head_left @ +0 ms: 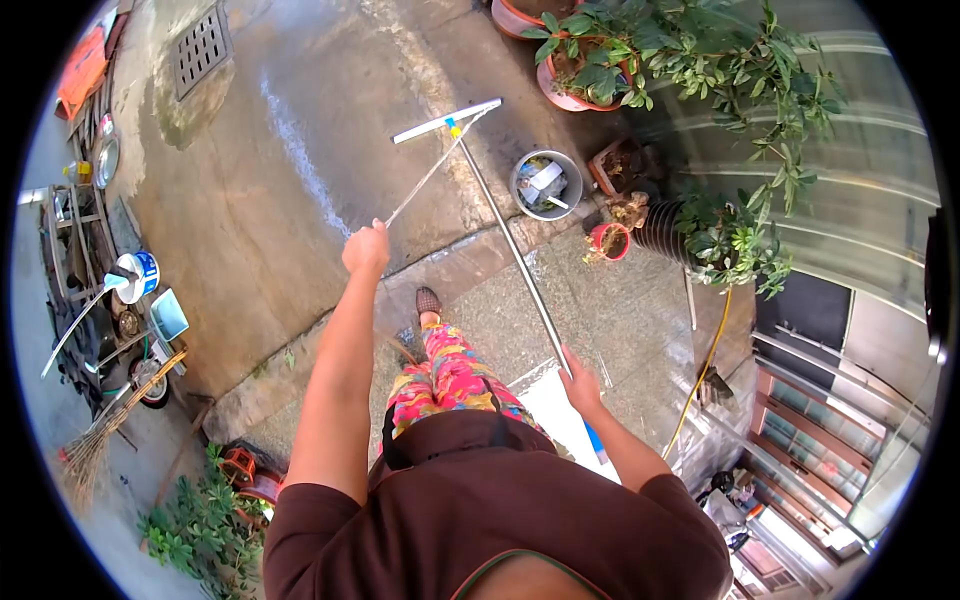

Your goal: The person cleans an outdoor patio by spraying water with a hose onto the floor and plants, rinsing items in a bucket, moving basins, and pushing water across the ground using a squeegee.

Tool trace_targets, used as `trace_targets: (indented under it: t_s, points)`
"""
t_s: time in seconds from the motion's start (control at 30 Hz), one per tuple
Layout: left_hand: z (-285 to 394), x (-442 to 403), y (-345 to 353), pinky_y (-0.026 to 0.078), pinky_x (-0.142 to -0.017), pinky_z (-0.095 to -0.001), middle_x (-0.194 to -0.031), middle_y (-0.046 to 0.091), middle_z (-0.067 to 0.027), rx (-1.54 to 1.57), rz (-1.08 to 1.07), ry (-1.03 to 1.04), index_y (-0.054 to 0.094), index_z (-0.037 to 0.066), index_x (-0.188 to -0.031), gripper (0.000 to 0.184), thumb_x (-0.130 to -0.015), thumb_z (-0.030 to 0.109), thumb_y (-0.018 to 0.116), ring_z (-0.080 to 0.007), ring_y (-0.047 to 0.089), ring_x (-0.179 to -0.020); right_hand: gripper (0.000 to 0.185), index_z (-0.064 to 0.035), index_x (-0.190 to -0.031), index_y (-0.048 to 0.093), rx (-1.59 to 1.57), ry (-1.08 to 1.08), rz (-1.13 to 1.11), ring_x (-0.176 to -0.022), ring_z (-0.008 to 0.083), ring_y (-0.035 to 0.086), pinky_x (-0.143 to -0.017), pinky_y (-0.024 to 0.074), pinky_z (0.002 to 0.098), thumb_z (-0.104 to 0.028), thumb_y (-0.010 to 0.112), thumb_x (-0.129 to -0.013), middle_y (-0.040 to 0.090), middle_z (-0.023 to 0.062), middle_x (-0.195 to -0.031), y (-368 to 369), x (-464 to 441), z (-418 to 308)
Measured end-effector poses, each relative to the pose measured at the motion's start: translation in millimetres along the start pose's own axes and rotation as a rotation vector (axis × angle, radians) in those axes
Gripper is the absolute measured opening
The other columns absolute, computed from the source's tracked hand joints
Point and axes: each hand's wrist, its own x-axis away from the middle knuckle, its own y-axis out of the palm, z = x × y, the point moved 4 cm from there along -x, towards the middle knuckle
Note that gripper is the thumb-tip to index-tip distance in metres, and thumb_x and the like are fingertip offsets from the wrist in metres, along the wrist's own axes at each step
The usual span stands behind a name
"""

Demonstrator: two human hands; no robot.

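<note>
Left grip [367,250]: closed round pale strip [428,178] | right grip [580,382]: wrapped round metal pole [514,250] | strip meets squeegee head [440,122]

Left arm [335,370]: one, bare, nearly straight, stretched toward the far side, left of centre. Left hand [367,247]: one, the farther of the pair, fingers curled inward in a fist-like grip, wrist roughly in line. Right arm [625,440]: one, bent, forearm slanting far and leftward from the near right. Right hand [580,383]: one, nearer the torso [520,510], fingers wrapped around; exact finger placement is hard to make out.
</note>
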Motion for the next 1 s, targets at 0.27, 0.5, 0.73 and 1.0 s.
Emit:
trace_targets:
  t_s: [0.27, 0.5, 0.73, 1.0]
  points:
    - [-24.4, -7.5, -8.1, 0.046, -0.083, -0.0448, -0.099, 0.063, -0.022, 0.001, 0.028, -0.034, 0.066, 0.0, -0.096, 0.057, -0.09, 0.044, 0.029, -0.0365, 0.06, -0.095, 0.057, -0.0261, -0.138, 0.03, -0.02, -0.101, 0.001, -0.071, 0.0425, 0.059, -0.063, 0.0465, 0.0487, -0.025, 0.053, -0.086, 0.062, 0.0239, -0.079, 21.5, -54.0, -15.8]
    - [-76.5, -2.0, -26.8, 0.044, -0.086, -0.046, -0.102, 0.061, -0.0241, 0.027, 0.058, -0.096, 0.065, -0.002, -0.096, 0.059, -0.091, 0.044, 0.028, -0.0382, 0.058, -0.099, 0.054, -0.0163, -0.134, 0.038, -0.262, -0.043, -0.132, -0.069, 0.0352, 0.061, -0.065, 0.0477, 0.0411, -0.023, 0.057, -0.083, 0.062, 0.0203, -0.082, -13.8, -180.6, -142.9]
    - [-126.4, 11.8, -27.4, 0.044, -0.086, -0.0463, -0.102, 0.061, -0.0249, 0.059, 0.046, -0.091, 0.065, -0.003, -0.095, 0.061, -0.091, 0.045, 0.027, -0.0391, 0.057, -0.1, 0.053, -0.0189, -0.137, 0.035, -0.803, 0.134, -0.214, -0.038, 0.0102, 0.044, -0.034, 0.0363, 0.0261, -0.011, 0.052, -0.087, 0.047, 0.0023, -0.055, 10.1, -45.8, -134.9]
    - [-155.4, 30.1, -38.9, 0.044, -0.086, -0.0462, -0.103, 0.061, -0.0243, 0.115, 0.068, -0.072, 0.065, -0.002, -0.096, 0.061, -0.091, 0.046, 0.027, -0.0397, 0.057, -0.098, 0.063, -0.0048, -0.138, 0.027, -0.42, -0.036, -0.023, -0.043, 0.017, 0.053, -0.038, 0.043, 0.0317, -0.009, 0.054, -0.081, 0.055, 0.0091, -0.062, -17.0, -65.7, -181.0]
